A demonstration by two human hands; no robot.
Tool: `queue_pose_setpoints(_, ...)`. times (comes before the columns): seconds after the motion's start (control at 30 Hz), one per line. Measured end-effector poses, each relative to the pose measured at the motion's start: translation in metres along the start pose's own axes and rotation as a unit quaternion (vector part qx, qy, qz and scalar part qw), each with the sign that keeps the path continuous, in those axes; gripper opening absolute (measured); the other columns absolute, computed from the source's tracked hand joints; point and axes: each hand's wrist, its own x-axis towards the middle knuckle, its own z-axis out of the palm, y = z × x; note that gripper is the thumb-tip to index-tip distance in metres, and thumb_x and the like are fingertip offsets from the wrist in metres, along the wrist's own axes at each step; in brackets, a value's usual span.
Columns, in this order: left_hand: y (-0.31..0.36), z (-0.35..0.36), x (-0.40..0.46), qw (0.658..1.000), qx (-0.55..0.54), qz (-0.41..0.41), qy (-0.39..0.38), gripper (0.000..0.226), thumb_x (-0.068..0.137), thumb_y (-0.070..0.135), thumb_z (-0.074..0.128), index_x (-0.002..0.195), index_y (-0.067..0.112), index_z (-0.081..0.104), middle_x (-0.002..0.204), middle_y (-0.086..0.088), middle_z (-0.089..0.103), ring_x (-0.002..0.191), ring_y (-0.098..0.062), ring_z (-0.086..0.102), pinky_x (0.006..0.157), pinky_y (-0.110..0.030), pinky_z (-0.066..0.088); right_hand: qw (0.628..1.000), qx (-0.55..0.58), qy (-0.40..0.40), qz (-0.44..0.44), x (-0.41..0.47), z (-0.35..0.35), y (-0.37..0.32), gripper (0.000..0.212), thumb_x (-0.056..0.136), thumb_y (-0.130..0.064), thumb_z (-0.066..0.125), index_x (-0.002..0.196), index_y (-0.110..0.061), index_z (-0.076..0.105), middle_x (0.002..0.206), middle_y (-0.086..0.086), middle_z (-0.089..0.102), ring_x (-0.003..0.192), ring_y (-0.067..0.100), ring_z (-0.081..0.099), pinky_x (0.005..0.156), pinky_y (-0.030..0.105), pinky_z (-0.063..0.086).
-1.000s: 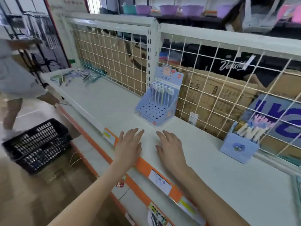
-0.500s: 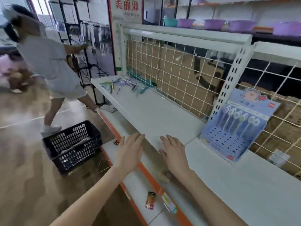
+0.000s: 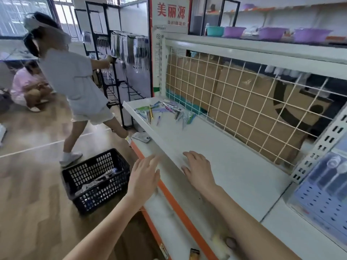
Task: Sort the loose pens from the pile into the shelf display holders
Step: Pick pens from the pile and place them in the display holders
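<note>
A pile of loose pens [image 3: 165,112] in clear wrappers lies at the far left end of the white shelf [image 3: 221,152], against the wire grid back. A blue display holder [image 3: 326,186] with rows of holes and a few white-topped pens stands at the right edge of view. My left hand [image 3: 144,177] hovers with straight fingers over the shelf's front edge, holding nothing. My right hand [image 3: 199,169] is spread flat just above the shelf surface, also empty. Both hands are well short of the pen pile.
A black plastic basket [image 3: 95,179] with some packets sits on the wooden floor left of the shelf. A person in light clothes [image 3: 73,81] stands by a black rack beyond it; another crouches further left. Cardboard boxes [image 3: 244,102] fill the space behind the grid.
The view has swung left along the shelf: the pen pile has come closer and the blue holder has slid to the right edge. Both hands stay open and empty.
</note>
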Motion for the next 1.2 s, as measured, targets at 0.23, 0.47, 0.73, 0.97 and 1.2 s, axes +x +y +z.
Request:
queue_pose_setpoints(0.23,-0.105,0.021,0.079,0.997,0.04,-0.047,-0.041,0.038,0.085,0.024,0.057,0.12,0.011,0.06,0.118,-0.009,0.063,0.107,-0.029,0.061,0.091,-0.045,0.048,0.998,0.048,-0.037,0.035,0.129,0.043,0.007,0.045,0.096,-0.022,0.044,0.14,-0.018,0.035,0.144,0.001,0.036,0.13,0.024,0.035,0.102,0.03,0.027)
queue_pose_setpoints(0.47,-0.147,0.073,0.195,0.994,0.031,-0.032,-0.095,0.038,0.083,0.02,0.055,0.12,0.012,0.062,0.116,-0.007,0.065,0.097,-0.029,0.066,0.082,-0.043,0.051,0.992,0.062,-0.039,0.104,0.242,0.068,0.037,0.04,0.094,-0.014,0.042,0.133,-0.013,0.042,0.138,0.007,0.044,0.121,0.03,0.042,0.097,0.032,0.032)
queue_pose_setpoints(0.73,-0.157,0.124,0.272,0.985,-0.065,-0.025,-0.16,0.042,0.097,0.019,0.045,0.139,0.015,0.043,0.132,-0.004,0.052,0.098,-0.028,0.063,0.075,-0.035,0.046,0.981,0.085,0.0,0.173,0.305,0.082,0.063,0.036,0.084,-0.002,0.047,0.119,-0.005,0.055,0.117,0.017,0.056,0.109,0.033,0.051,0.085,0.031,0.038)
queue_pose_setpoints(0.97,-0.169,0.162,0.326,0.968,-0.04,-0.044,-0.243,0.041,0.099,0.024,0.038,0.138,0.016,0.037,0.127,-0.008,0.051,0.105,-0.026,0.058,0.085,-0.035,0.048,0.972,0.065,0.019,0.226,0.321,0.087,0.063,0.041,0.087,-0.006,0.045,0.126,-0.011,0.056,0.118,0.013,0.058,0.108,0.029,0.051,0.091,0.031,0.042)
queue_pose_setpoints(1.2,-0.177,0.176,0.353,0.954,0.015,-0.033,-0.299,0.034,0.097,0.024,0.043,0.129,0.013,0.046,0.125,-0.011,0.052,0.106,-0.027,0.058,0.087,-0.036,0.05,0.955,0.026,-0.013,0.294,0.329,0.083,0.053,0.036,0.087,-0.002,0.047,0.122,-0.008,0.054,0.122,0.013,0.047,0.109,0.029,0.052,0.091,0.03,0.041)
